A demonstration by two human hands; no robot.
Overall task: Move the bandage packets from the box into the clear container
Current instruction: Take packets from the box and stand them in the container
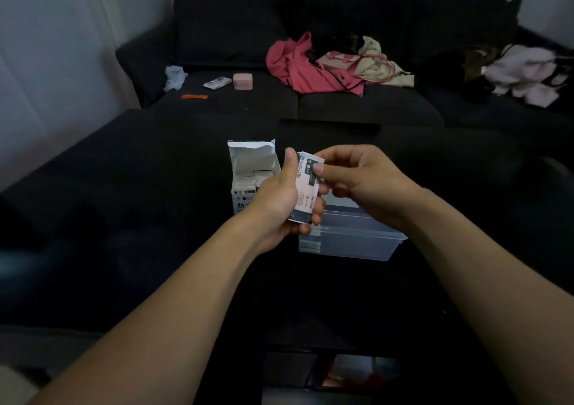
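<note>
A white bandage box [248, 171] stands upright on the dark cushion with its top flap open; white packets show inside. My left hand [279, 199] grips a stack of white bandage packets [306, 192] with dark printing, held just right of the box and above the clear container [354, 237]. My right hand [357, 178] pinches the top of the same stack between thumb and forefinger. The container lies low on the cushion, partly hidden behind both hands; a few packets seem to stand at its left end.
A dark sofa [217, 25] stands behind, with a red garment [304, 66] and other clothes in a heap. On its seat lie a pink case [243, 81], a small white packet [217, 82], an orange strip [194, 96] and a crumpled tissue [174, 77].
</note>
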